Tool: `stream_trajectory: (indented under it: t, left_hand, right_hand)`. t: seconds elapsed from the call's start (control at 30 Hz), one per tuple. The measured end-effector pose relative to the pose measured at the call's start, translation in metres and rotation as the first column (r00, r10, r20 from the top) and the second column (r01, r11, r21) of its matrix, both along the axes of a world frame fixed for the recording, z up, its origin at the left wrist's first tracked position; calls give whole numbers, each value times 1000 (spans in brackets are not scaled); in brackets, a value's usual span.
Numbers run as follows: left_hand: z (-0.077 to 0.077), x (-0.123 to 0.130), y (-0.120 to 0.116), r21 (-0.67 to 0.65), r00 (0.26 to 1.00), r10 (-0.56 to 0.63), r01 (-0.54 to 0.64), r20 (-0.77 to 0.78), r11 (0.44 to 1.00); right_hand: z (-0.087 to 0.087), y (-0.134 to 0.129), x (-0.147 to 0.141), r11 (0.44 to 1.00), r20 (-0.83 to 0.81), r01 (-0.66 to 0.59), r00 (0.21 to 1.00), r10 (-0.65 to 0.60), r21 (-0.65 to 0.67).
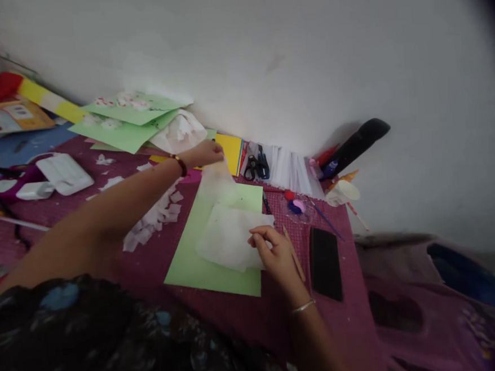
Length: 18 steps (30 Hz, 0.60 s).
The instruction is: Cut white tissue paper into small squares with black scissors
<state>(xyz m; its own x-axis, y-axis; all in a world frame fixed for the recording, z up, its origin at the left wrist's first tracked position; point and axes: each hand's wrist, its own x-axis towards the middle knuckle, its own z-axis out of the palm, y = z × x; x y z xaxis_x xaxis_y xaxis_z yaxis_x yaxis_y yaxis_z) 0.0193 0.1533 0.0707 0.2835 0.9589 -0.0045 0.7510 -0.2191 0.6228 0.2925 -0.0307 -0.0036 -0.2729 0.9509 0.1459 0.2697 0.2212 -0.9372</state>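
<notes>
My left hand (209,153) is raised over the back edge of a green sheet (185,263), its fingers pinched on a thin white tissue (217,182) that hangs down. Another white tissue piece (226,238) lies on the green sheet, slightly crumpled. At this piece's right edge is my right hand (273,251), with thumb and forefinger brought together; whether anything is between them is too small to tell. Torn white paper bits (156,217) are piled left of the green sheet, partly behind my left forearm.
A black phone (325,265) and a brown stick (293,253) lie to the right. Scissors (250,167), white strips (291,168) and a paint palette (298,209) sit behind. Green decorated sheets (120,132) and a white power strip (64,173) are at the left. A wall rises behind.
</notes>
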Motion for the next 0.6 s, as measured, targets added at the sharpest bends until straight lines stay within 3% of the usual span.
stream_trajectory:
  t: [0.1, 0.17, 0.27, 0.33, 0.4, 0.5, 0.6]
  left_hand:
    - [35, -11, -21, 69, 999, 36, -37, 18, 997]
    - [53, -20, -45, 140, 1000, -7, 6, 5, 990]
    - [59, -31, -97, 228, 993, -115, 120, -34, 966]
    - [44, -39, -139, 351, 967, -256, 241, -5, 905]
    - [19, -50, -181, 375, 903, -418, 423, -100, 824]
    - [-25, -69, -235, 339, 833, -478, 551, -279, 762]
    - [-62, -80, -273, 282, 783, -501, 608, -369, 742]
  right_hand:
    - [-2, -3, -4, 997, -54, -24, 998, 20, -69]
    - [-3, -7, -12, 975, -189, -93, 980, 54, -203]
    - [-5, -19, -34, 832, -499, -341, 862, 91, -438]
    - [-6, -29, -51, 724, -647, -485, 759, 70, -491]
    - [-7, -38, -63, 698, -701, -509, 713, 14, -504]
    - [-9, -50, -73, 712, -662, -431, 747, -64, -555]
    - [-12, -58, -79, 713, -530, -380, 848, 14, -589]
